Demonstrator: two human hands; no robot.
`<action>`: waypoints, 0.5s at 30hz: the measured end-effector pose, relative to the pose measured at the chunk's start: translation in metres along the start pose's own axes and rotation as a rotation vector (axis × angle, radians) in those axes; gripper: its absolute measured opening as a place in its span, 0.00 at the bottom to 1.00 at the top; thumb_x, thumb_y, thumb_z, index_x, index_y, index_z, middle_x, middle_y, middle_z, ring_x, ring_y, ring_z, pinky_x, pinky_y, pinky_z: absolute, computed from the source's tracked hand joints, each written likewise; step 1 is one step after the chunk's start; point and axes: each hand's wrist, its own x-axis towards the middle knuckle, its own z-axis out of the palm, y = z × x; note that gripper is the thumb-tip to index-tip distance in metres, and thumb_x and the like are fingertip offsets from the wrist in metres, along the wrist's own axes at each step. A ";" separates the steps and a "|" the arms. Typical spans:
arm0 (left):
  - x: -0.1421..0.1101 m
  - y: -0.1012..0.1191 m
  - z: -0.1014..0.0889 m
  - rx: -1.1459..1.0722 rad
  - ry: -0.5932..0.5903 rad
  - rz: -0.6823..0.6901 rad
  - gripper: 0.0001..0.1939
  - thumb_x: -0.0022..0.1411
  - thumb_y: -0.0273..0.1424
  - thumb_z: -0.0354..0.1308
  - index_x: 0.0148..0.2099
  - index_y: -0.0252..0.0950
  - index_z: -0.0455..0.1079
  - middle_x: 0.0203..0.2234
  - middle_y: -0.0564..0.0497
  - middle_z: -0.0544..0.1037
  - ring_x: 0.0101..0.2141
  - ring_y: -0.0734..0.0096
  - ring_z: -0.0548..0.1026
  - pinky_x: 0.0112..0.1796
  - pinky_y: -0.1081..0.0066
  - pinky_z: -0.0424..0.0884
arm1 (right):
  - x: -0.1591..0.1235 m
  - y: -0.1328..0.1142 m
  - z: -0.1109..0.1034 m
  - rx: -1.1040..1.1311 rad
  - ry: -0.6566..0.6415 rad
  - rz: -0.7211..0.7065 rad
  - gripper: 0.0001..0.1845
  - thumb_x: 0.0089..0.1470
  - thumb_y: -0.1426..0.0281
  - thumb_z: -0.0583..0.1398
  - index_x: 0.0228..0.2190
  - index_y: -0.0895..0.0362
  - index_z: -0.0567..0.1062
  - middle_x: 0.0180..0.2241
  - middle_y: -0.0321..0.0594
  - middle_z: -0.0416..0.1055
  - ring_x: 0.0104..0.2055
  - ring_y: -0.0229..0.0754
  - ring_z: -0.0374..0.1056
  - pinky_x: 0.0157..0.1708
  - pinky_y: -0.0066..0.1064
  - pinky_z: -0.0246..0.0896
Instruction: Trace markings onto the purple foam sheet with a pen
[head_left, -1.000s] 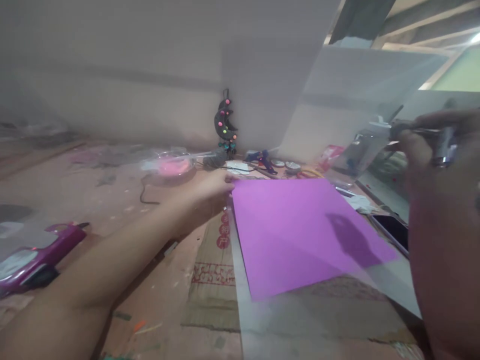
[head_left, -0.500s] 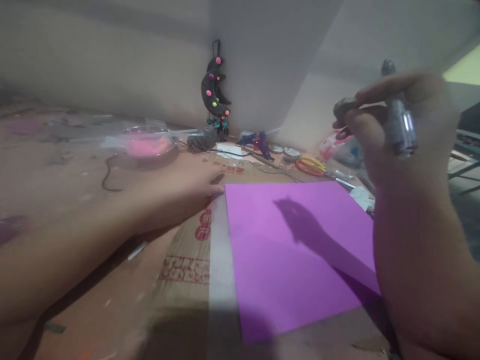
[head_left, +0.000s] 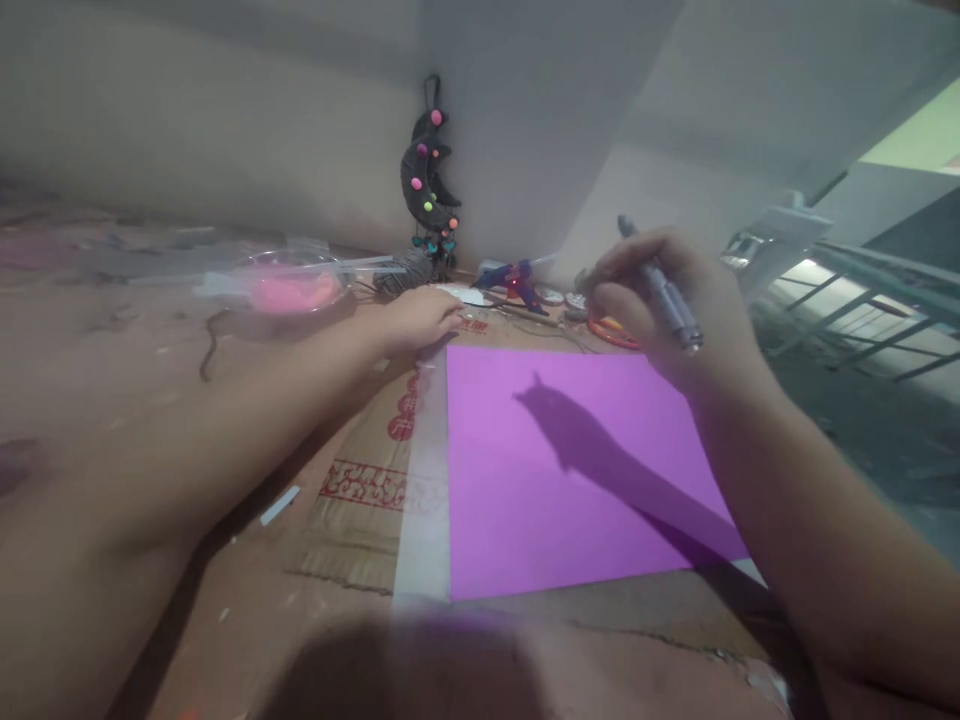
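Observation:
A purple sheet of paper (head_left: 555,470) lies flat on a piece of brown cardboard (head_left: 360,500) in front of me. My left hand (head_left: 420,315) rests at the sheet's far left corner, fingers loosely curled and touching the surface. My right hand (head_left: 667,300) hovers above the sheet's far right corner, closed around a silver pen (head_left: 664,290) that slants across the fingers. The hand's shadow falls across the middle of the paper.
At the back stand a black crescent moon ornament with coloured dots (head_left: 429,175), a blue glue gun (head_left: 514,280), orange-handled scissors (head_left: 619,330), a clear dish with something pink (head_left: 292,290), a ball of grey yarn (head_left: 401,275) and a dark cord (head_left: 210,345).
My right hand with the pen has moved down and away from the camera, toward the paper's far right corner. My left hand has shifted slightly along the far left corner.

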 end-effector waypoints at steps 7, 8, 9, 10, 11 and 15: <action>0.028 0.007 0.016 0.105 0.017 -0.058 0.29 0.74 0.48 0.49 0.59 0.31 0.77 0.61 0.33 0.75 0.61 0.44 0.70 0.60 0.55 0.64 | -0.010 0.004 -0.010 -0.020 0.011 0.048 0.07 0.57 0.69 0.66 0.38 0.48 0.74 0.36 0.34 0.79 0.35 0.42 0.78 0.37 0.38 0.76; 0.026 0.009 0.017 0.112 0.016 -0.063 0.29 0.74 0.48 0.49 0.58 0.31 0.78 0.60 0.33 0.75 0.61 0.43 0.70 0.60 0.54 0.65 | -0.011 0.002 -0.012 -0.029 0.016 0.051 0.07 0.58 0.69 0.66 0.38 0.47 0.75 0.37 0.34 0.79 0.36 0.43 0.78 0.38 0.39 0.77; 0.022 0.011 0.016 0.116 0.010 -0.063 0.28 0.73 0.48 0.50 0.56 0.31 0.79 0.58 0.33 0.77 0.61 0.43 0.71 0.59 0.54 0.65 | -0.013 -0.001 -0.014 -0.043 0.008 0.056 0.06 0.59 0.68 0.66 0.38 0.47 0.75 0.37 0.34 0.79 0.36 0.43 0.78 0.38 0.39 0.77; 0.017 0.014 0.015 0.117 0.000 -0.061 0.27 0.73 0.48 0.51 0.54 0.32 0.80 0.56 0.35 0.78 0.60 0.43 0.71 0.59 0.55 0.65 | -0.017 -0.003 -0.015 -0.064 -0.017 0.060 0.05 0.59 0.68 0.66 0.38 0.47 0.76 0.36 0.34 0.80 0.37 0.44 0.78 0.38 0.40 0.77; 0.010 0.018 0.013 0.118 -0.010 -0.058 0.25 0.73 0.47 0.52 0.52 0.33 0.80 0.54 0.37 0.79 0.59 0.45 0.72 0.59 0.57 0.66 | -0.021 -0.004 -0.015 -0.090 -0.060 0.061 0.04 0.60 0.67 0.66 0.37 0.46 0.76 0.36 0.34 0.80 0.37 0.45 0.78 0.38 0.41 0.77; -0.035 0.043 0.004 0.048 0.048 -0.054 0.20 0.72 0.42 0.54 0.52 0.36 0.80 0.53 0.40 0.80 0.57 0.48 0.73 0.59 0.58 0.65 | -0.044 -0.002 -0.010 -0.144 -0.306 0.060 0.03 0.62 0.67 0.64 0.39 0.45 0.78 0.36 0.36 0.82 0.37 0.46 0.78 0.38 0.42 0.76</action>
